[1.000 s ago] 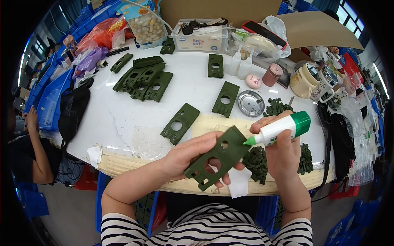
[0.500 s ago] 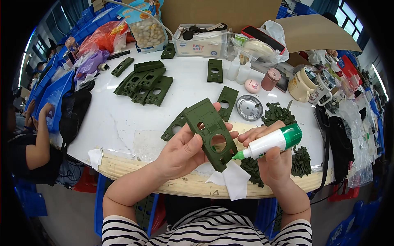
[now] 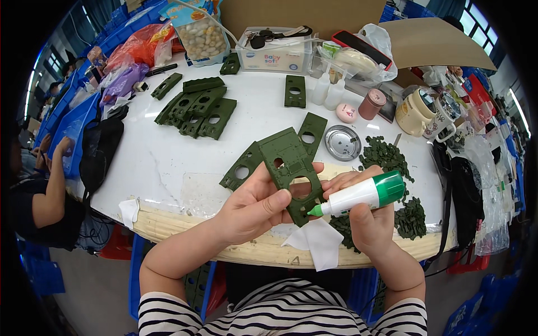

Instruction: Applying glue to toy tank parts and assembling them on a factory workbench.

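Note:
My left hand is closed on a dark green plastic model hull plate, held tilted above the table with one large and one small round hole showing. A white glue bottle with a green base and green nozzle lies in my right hand, its fingers wrapped round it. The nozzle tip meets the plate's near right corner. Behind the held plate, two more green plates lie on the table. Piles of small dark green parts sit to the right, partly hidden by my right hand.
Stacked green plates lie at the far left. A round metal dish, small white bottles, a pink jar and a cream mug stand right. White cloth hangs over the near edge. Another person's arm is at left.
The nozzle has shifted slightly left along the plate's near edge, toward its corner. The held plate has turned a little and moved slightly up. Both hands keep their hold.

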### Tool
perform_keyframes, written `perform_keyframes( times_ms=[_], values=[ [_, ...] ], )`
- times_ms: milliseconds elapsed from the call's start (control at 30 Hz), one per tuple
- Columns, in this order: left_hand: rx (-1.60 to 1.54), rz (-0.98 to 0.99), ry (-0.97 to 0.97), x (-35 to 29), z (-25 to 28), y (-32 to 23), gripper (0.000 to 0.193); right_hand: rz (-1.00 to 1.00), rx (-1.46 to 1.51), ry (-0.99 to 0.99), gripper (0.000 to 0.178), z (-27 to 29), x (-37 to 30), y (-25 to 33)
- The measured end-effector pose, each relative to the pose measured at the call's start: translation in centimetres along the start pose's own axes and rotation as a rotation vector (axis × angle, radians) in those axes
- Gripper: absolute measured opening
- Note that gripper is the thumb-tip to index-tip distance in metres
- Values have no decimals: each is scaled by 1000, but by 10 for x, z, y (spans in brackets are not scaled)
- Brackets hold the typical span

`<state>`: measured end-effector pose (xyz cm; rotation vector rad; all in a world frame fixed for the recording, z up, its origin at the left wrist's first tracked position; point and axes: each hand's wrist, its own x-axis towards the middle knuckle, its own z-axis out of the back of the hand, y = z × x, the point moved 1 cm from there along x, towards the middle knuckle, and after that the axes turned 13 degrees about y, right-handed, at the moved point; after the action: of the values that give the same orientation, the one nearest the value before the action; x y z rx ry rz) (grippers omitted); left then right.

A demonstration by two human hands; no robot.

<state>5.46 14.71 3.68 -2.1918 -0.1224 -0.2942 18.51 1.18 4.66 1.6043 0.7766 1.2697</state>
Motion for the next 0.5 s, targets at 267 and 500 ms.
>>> perform_keyframes(
  times_ms=[267, 500],
  values=[
    [8, 9, -7, 0, 2, 2, 71, 98, 28, 91, 33, 6, -4, -7],
    [13, 4, -5, 0, 3, 3, 69, 98, -28, 83, 31, 4, -3, -5]
  ],
)
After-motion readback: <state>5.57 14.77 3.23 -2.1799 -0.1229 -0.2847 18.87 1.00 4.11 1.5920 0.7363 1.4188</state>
